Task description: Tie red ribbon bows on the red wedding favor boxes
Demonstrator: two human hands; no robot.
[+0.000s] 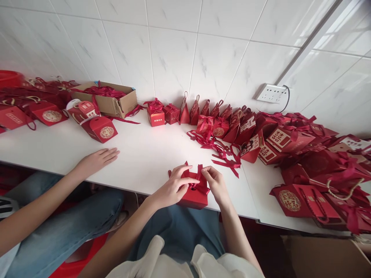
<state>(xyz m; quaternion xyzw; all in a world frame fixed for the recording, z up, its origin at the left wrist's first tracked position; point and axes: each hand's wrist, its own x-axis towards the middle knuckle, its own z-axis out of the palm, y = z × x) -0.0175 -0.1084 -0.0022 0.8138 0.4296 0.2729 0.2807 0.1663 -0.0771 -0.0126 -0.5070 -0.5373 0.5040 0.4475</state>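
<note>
A small red gift box sits at the near edge of the white table. A red ribbon runs across its top. My left hand pinches the ribbon on the box's left side, fingers closed around it. My right hand pinches the ribbon's other end on the right. Both hands rest on the box top.
Another person's hand lies flat on the table to my left. Loose red ribbons lie beyond the box. Several red gift boxes line the wall and pile up at right. A cardboard box with ribbons stands at back left.
</note>
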